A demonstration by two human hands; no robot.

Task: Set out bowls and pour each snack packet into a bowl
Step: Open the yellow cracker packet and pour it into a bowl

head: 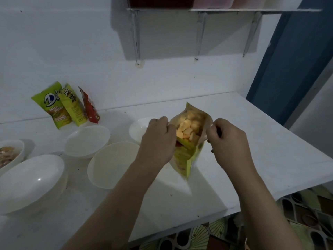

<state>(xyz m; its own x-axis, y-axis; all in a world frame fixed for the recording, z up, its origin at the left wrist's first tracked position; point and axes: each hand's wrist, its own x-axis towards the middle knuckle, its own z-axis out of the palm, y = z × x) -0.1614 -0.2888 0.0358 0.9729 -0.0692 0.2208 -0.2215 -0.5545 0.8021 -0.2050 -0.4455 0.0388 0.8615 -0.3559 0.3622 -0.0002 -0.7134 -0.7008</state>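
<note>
Hands: left hand [158,136] and right hand [227,141] pinch the open snack packet [189,141] mouth, held above the bench [252,141].
Done: filled bowl [9,156] far left of packet.
Left: four empty bowls [86,141]; three sealed packets [68,105] behind them.

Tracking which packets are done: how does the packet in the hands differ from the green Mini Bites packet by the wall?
The held packet is torn open, yellow pieces showing at its mouth; the Mini Bites packet looks sealed. The held one is gripped at its mouth by the left hand and right hand above the counter; the Mini Bites one leans against the wall, untouched. Both are yellow-green.
</note>
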